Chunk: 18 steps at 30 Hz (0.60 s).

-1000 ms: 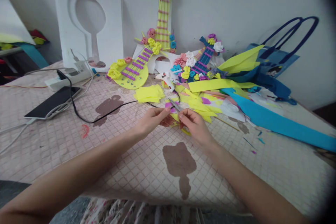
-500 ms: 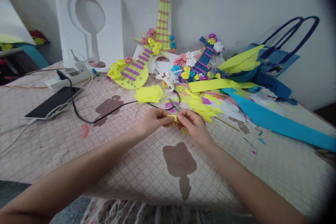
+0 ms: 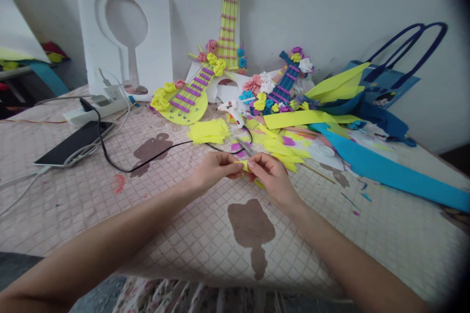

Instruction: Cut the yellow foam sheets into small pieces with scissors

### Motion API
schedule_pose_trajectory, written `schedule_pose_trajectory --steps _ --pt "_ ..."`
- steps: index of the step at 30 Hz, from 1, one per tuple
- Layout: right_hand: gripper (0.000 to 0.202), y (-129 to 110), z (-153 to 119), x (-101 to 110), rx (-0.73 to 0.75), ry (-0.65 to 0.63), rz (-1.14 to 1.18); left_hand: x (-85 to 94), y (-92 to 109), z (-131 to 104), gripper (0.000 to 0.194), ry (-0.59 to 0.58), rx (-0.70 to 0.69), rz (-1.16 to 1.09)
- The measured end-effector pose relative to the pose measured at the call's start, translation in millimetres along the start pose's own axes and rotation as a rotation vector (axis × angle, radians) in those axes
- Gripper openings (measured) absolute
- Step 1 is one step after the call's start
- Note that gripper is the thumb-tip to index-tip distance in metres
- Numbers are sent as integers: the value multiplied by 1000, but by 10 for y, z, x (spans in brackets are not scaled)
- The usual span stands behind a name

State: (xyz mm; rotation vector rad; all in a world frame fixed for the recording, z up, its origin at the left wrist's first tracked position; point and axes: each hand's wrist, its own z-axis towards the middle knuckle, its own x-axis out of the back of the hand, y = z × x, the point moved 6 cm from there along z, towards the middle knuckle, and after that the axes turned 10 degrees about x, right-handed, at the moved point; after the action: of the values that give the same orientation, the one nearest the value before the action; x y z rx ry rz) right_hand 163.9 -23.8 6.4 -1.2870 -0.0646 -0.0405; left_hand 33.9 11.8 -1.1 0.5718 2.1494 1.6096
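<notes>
Between the fingertips of my left hand (image 3: 216, 170) and my right hand (image 3: 270, 175) is a small piece of yellow crepe paper (image 3: 242, 165). Both hands pinch it, one at each end, just above the table. Scissors (image 3: 244, 145) lie right behind the hands, their handles partly hidden by my right hand. Farther back rests a white glue gun (image 3: 232, 112) with a black cord. A stack of yellow paper pieces (image 3: 208, 131) lies behind my left hand, and loose yellow strips (image 3: 281, 149) spread behind my right.
Paper-flowered toy guitars, one yellow (image 3: 189, 100) and one blue (image 3: 284, 85), stand at the back. A phone (image 3: 75, 143) and power strip (image 3: 96, 107) with cables lie left. A blue crepe strip (image 3: 389, 173) and blue bag (image 3: 389, 83) are right. A white cutout board (image 3: 159, 44) leans on the wall.
Hardly anything differs. Both hands stay in place on the yellow paper, with only a slight shift of the fingers.
</notes>
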Motion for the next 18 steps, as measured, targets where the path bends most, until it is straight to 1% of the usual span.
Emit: schedule_pose_trajectory --steps 10,13,18 --pt "18 18 1 -18 11 -18 34 5 9 -2 21 -2 -5 2" --pt "17 11 3 -14 4 -15 0 1 8 -4 21 2 -1 8" --pt "16 6 2 23 -10 29 -35 -35 -24 6 25 -61 46 -85"
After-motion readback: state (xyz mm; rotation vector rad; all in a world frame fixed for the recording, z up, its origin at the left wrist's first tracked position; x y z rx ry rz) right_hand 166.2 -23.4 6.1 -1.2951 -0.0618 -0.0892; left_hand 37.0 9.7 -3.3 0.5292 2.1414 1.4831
